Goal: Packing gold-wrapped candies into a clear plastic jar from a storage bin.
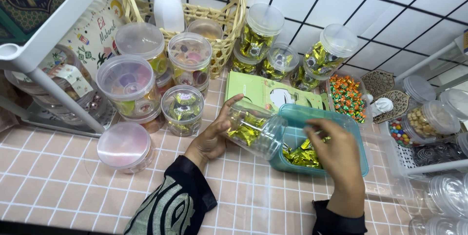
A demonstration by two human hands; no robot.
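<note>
The left hand has its grip closed around a clear plastic jar, tilted on its side with the mouth toward a teal tub that sits on the pink tiled counter. The right hand reaches into that tub, its grip pinched on gold-wrapped candies from the pile there, just beside the jar's mouth. The jar already holds some gold candies along its lower side but looks less than half full, so the filling seems to be in its early or middle part, and plenty of candies remain in the tub. Behind, at least 4 lidded jars of gold candies stand finished against the tiled wall, which suggests much of this work is done. To the left stand stacked lidded jars with mixed coloured sweets, and a lidded jar that looks empty stands alone nearer the counter's edge. More empty clear containers wait at the far right.
</note>
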